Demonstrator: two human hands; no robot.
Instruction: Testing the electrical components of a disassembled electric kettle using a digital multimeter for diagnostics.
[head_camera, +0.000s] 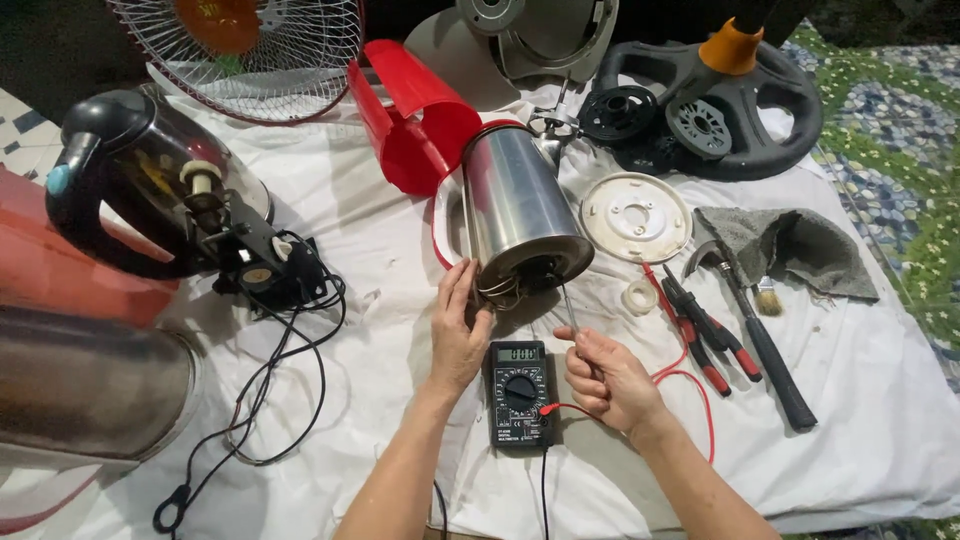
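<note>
Looking down through the head camera, I note a steel kettle body (520, 215) lying on its side on a white cloth (860, 400), its base turned toward me. My left hand (458, 335) rests against the lower left rim of that base, fingers loosely curled on it, grasping nothing else. My right hand (605, 375) is clenched on a thin metal probe (568, 305), tip touching the base's underside. A black multimeter (520, 392) lies between both hands, its red lead (690, 375) looping rightward. Just right lie red-handled pliers (705, 340), a hammer (760, 340) and a white round plate (636, 216). Far left stands a dark kettle (130, 180).
</note>
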